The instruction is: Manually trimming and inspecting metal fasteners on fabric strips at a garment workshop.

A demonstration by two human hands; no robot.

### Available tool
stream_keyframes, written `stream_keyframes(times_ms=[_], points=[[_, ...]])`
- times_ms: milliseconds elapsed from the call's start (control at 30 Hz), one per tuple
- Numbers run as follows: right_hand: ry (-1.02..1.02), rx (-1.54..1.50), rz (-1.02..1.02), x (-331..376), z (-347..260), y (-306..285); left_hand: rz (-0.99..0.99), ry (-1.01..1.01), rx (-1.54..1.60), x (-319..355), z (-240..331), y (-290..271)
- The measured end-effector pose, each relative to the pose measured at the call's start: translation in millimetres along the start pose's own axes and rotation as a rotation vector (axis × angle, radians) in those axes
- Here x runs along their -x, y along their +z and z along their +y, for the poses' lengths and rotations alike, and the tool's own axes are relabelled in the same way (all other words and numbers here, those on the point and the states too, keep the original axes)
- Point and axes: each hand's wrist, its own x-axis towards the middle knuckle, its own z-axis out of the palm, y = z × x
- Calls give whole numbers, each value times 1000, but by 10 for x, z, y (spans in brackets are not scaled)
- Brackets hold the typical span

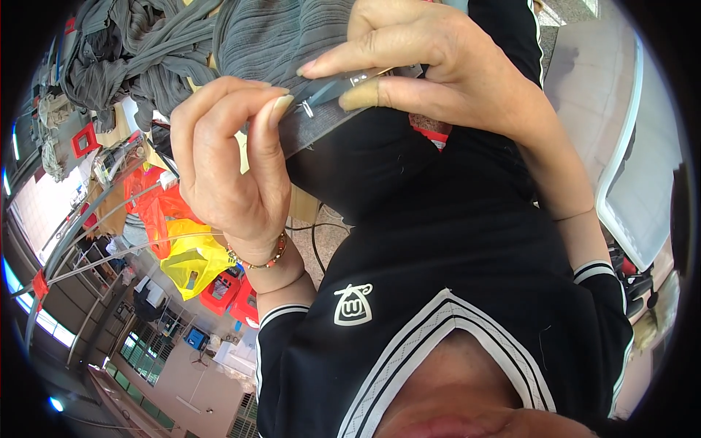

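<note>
2 hands meet at a clear plastic piece, far of the chest

The left hand (234,157) is curled, its thumb and index fingertips brought together on the left end of a clear plastic piece (315,124). The right hand (453,69) comes in from the right, its thumb and index finger spread apart at the piece's right end. The thumb lies against the piece; whether the right hand has a firm hold cannot be told. The piece is tilted, its right end farther away, and at least 2 small shiny bits (307,109) show on it, too small to identify.

A beaded bracelet (266,257) circles the left wrist. Below the hands is the person's black top (453,219), with white striped trim at neck and sleeves.

Grey crinkled cloth (274,36) lies just beyond the hands, and more is heaped to the far left. Nearer on the left are a red bag (150,212), a yellow bag (186,270) touching it, and red plastic items (217,294). A large pale panel (584,95) with a light edge stands on the right.
</note>
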Motion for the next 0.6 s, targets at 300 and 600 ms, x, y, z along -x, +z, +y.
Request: stream_keyframes(times_ms=[300,600], points=[[71,-154,64,87,76,-14,-9,-11,13,-13,51,-43],[523,-552,232,342,19,-226,-105,-16,-11,-80,187,-73]])
